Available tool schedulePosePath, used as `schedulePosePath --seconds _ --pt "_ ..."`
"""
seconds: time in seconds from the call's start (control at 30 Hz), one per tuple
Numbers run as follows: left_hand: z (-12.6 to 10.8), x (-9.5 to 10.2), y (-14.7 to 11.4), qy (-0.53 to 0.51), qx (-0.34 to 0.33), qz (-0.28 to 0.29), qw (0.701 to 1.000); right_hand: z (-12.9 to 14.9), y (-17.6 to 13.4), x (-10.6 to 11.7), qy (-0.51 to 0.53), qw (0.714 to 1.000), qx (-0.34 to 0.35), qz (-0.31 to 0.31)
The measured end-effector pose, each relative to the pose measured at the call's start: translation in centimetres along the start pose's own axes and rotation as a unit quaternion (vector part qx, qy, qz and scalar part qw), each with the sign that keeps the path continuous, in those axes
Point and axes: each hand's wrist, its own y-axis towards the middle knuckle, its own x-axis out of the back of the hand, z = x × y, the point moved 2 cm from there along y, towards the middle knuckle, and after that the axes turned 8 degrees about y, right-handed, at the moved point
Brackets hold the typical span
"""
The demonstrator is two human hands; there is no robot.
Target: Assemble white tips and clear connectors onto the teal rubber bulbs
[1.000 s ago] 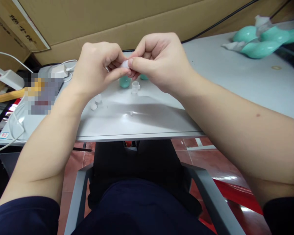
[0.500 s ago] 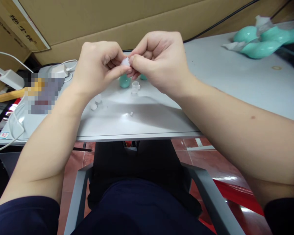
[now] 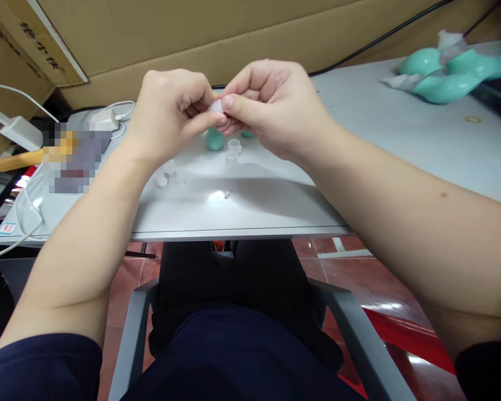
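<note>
Brown cardboard [image 3: 192,33] walls off the back and left side. Below it stretches a pale grey table [image 3: 384,111], its front edge facing the person's dark-clothed lap between two grey armrests [image 3: 131,334]. On the far right of the table lies a cluster of glossy green pieces [image 3: 442,75] with crumpled whitish wrapping. Near the middle, the left hand [image 3: 171,106] and right hand [image 3: 279,108] meet, raised over the surface. At the left sits a white charger [image 3: 23,133] with its cable. Just beyond the hands rests a green ball [image 3: 215,140], partly covered by the fingers, and beside it a clear plastic cup [image 3: 234,149]. A small white piece [image 3: 216,106] is between the hands: the left fingers pinch it, and the right thumb and fingers grip its right end. A white disc [image 3: 162,181] lies near the left wrist, and a tiny white bit [image 3: 226,195] lies closer to the front edge.
</note>
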Motion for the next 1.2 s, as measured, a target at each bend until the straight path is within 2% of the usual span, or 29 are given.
schedulePosePath --seconds 0.1,0.23,0.27,0.33,0.37,0.43,0.63,0.77,1.0,1.1,1.2 --pt "-0.6 0.1 0.2 -0.003 0.017 0.005 1.0 -0.1 -0.1 -0.3 0.014 1.0 0.0 -0.005" --pt "-1.7 0.4 0.3 -0.001 0.009 -0.048 0.999 -0.3 -0.1 -0.3 0.04 0.999 -0.023 0.003" --pt "-1.8 0.3 0.3 0.004 0.011 -0.04 0.999 -0.3 -0.1 -0.2 0.048 0.998 -0.024 0.011" --pt "-1.9 0.4 0.3 -0.018 -0.021 -0.108 0.994 -0.3 -0.1 0.0 0.052 0.998 -0.028 0.016" --pt "-1.9 0.2 0.4 -0.015 -0.026 -0.085 0.996 -0.3 0.0 0.1 0.05 0.998 -0.032 0.012" --pt "-1.8 0.2 0.5 -0.005 -0.028 -0.087 0.996 -0.3 0.0 0.3 0.054 0.997 -0.049 0.006" --pt "-2.9 1.4 1.0 0.023 0.054 0.011 0.998 0.2 -0.2 0.3 0.111 0.99 -0.07 0.041" --pt "-3.7 1.9 1.0 0.026 0.054 0.014 0.998 0.5 -0.4 0.3 0.138 0.986 -0.082 0.052" --pt "-3.7 2.3 0.9 0.035 0.094 0.112 0.989 0.9 -0.5 -0.2 0.13 0.984 -0.121 0.029" --pt "-3.8 2.7 0.9 0.059 0.107 0.129 0.984 1.1 -0.5 -0.4 0.125 0.986 -0.11 0.017" --pt "-3.9 2.9 1.0 0.051 0.096 0.117 0.987 1.1 -0.5 -0.4 0.114 0.987 -0.111 0.002"
